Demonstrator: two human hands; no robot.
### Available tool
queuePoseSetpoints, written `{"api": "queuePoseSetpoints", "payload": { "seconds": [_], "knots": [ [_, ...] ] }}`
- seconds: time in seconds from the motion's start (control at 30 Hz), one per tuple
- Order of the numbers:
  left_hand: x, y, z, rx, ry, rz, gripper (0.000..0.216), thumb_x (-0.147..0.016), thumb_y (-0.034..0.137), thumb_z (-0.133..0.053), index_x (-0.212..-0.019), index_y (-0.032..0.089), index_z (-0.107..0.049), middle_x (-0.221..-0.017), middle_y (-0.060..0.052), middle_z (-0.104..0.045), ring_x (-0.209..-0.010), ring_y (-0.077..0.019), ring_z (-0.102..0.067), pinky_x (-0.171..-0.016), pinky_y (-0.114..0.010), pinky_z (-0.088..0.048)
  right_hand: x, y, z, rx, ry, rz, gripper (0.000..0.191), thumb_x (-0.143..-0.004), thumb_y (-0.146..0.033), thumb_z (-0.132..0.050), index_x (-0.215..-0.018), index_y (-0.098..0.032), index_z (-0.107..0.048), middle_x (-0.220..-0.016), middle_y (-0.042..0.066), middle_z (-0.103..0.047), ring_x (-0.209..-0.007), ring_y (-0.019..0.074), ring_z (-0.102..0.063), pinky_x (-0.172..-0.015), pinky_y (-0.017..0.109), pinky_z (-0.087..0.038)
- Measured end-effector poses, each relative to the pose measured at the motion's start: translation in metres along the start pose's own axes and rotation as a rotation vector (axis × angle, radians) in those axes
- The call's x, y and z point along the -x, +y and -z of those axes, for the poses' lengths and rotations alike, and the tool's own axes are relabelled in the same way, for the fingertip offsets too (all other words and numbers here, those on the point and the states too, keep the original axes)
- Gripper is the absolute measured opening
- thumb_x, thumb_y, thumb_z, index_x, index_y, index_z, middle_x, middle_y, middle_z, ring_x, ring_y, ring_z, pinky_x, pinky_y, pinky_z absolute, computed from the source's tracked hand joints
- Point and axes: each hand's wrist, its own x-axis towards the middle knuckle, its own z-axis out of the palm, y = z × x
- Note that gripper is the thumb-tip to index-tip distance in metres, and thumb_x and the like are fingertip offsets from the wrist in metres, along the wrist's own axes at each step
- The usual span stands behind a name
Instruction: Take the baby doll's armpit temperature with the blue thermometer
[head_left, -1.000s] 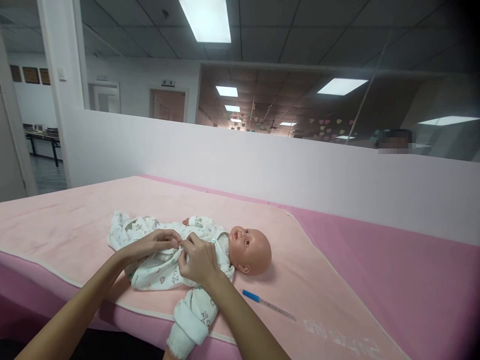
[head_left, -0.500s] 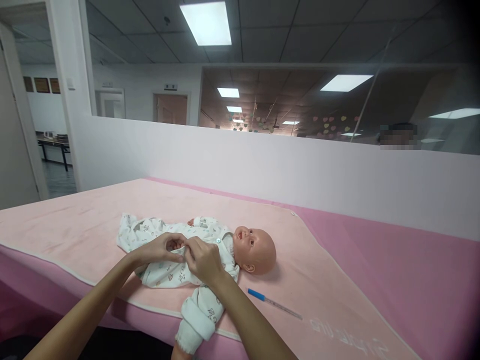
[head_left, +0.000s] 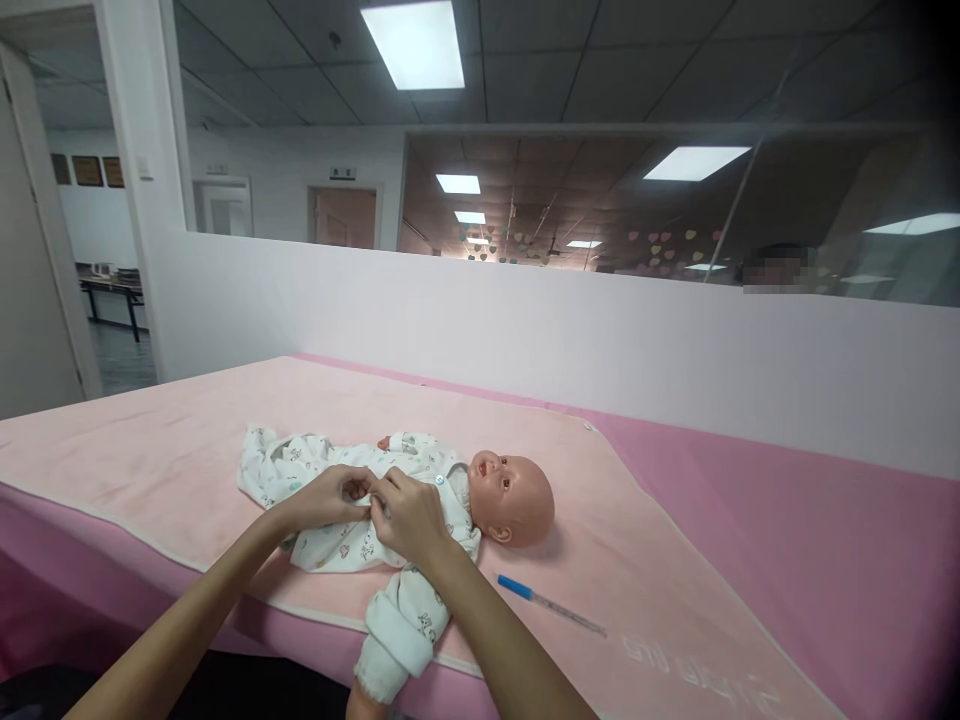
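A baby doll (head_left: 517, 500) lies on its back on the pink mat, head to the right, mouth and eyes facing up. It wears a white printed romper (head_left: 337, 550) with a round button (head_left: 440, 480) near the collar. My left hand (head_left: 330, 497) pinches the front edge of the romper at the doll's middle. Fingertips almost touching it, my right hand (head_left: 409, 515) grips the same edge from the other side. Whatever fastening sits between the fingers is hidden. One sleeved arm of the doll hangs over the near edge of the mat.
To the right of the doll lies a glass thermometer (head_left: 551, 605) with a blue end. The pink mat (head_left: 187, 420) covers a padded table beside a low white wall (head_left: 525, 330). Behind the glass above it, a person's head (head_left: 776, 268) shows. An open doorway stands at left.
Both hands stay at the romper's front with only slight finger movement. The view has shifted a little, and the person behind the glass appears slightly farther left.
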Motion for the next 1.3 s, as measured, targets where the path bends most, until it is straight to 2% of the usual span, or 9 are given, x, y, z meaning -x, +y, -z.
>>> {"api": "queuePoseSetpoints", "payload": {
  "seconds": [0.27, 0.47, 0.6, 0.8, 1.0, 1.2, 1.3],
  "knots": [
    [0.000, 0.000, -0.004, -0.002, 0.061, 0.006, 0.014, -0.062, 0.020, -0.055, -0.075, 0.016, -0.056, -0.067, 0.002, -0.050, -0.063, -0.0113, -0.043, -0.058, -0.021, -0.036, 0.000, 0.001, 0.000, -0.031, -0.033, -0.023, 0.015, -0.080, -0.021, -0.046, -0.089, -0.023, -0.057, -0.080, -0.001, -0.061, -0.066, 0.0112, -0.054, -0.052, 0.022, -0.029],
    [0.005, 0.002, 0.002, 0.359, 0.054, 0.050, 0.023, -0.070, 0.032, -0.055, -0.087, 0.017, -0.052, -0.079, -0.002, -0.053, -0.074, -0.0156, -0.049, -0.067, -0.026, -0.041, 0.000, 0.003, 0.001, -0.162, -0.005, 0.055, 0.021, -0.083, -0.016, -0.042, -0.096, -0.023, -0.057, -0.085, -0.001, -0.064, -0.073, 0.0099, -0.058, -0.059, 0.020, -0.036],
    [0.008, 0.007, 0.003, 0.463, 0.073, 0.081, 0.015, -0.071, 0.027, -0.049, -0.082, 0.017, -0.051, -0.077, -0.001, -0.051, -0.071, -0.0147, -0.048, -0.064, -0.025, -0.039, 0.000, 0.001, 0.002, -0.199, -0.010, 0.063, 0.020, -0.081, -0.015, -0.041, -0.090, -0.022, -0.057, -0.084, -0.001, -0.065, -0.067, 0.0088, -0.057, -0.056, 0.019, -0.036],
    [0.010, 0.010, 0.002, 0.456, 0.032, 0.042, 0.008, -0.068, 0.023, -0.048, -0.073, 0.017, -0.049, -0.072, 0.000, -0.049, -0.065, -0.0126, -0.044, -0.061, -0.023, -0.038, -0.001, -0.004, 0.008, -0.203, -0.073, -0.021, 0.019, -0.077, -0.016, -0.045, -0.092, -0.022, -0.054, -0.084, -0.002, -0.065, -0.064, 0.0104, -0.057, -0.055, 0.020, -0.035],
    [0.008, 0.006, 0.004, 0.437, -0.012, 0.017, 0.012, -0.065, 0.016, -0.047, -0.077, 0.017, -0.050, -0.074, 0.001, -0.048, -0.070, -0.0127, -0.044, -0.064, -0.023, -0.037, -0.002, -0.004, 0.006, -0.157, -0.097, -0.023, 0.014, -0.084, -0.021, -0.042, -0.095, -0.024, -0.050, -0.088, -0.004, -0.063, -0.066, 0.0103, -0.057, -0.053, 0.020, -0.033],
    [0.005, 0.001, 0.005, 0.306, -0.065, 0.013, 0.022, -0.061, 0.016, -0.053, -0.083, 0.018, -0.050, -0.079, 0.000, -0.048, -0.074, -0.0144, -0.046, -0.068, -0.025, -0.039, -0.002, -0.005, -0.004, 0.029, -0.095, -0.059, 0.009, -0.088, -0.023, -0.038, -0.092, -0.021, -0.046, -0.083, -0.001, -0.061, -0.056, 0.0114, -0.054, -0.046, 0.023, -0.024],
    [0.004, 0.000, 0.005, 0.270, -0.059, -0.003, 0.021, -0.061, 0.016, -0.054, -0.081, 0.018, -0.049, -0.078, 0.000, -0.048, -0.074, -0.0141, -0.046, -0.068, -0.025, -0.039, -0.002, -0.006, -0.002, 0.001, -0.085, -0.051, 0.010, -0.088, -0.025, -0.037, -0.093, -0.021, -0.045, -0.085, -0.001, -0.062, -0.057, 0.0117, -0.054, -0.046, 0.023, -0.025]
  ]
}}
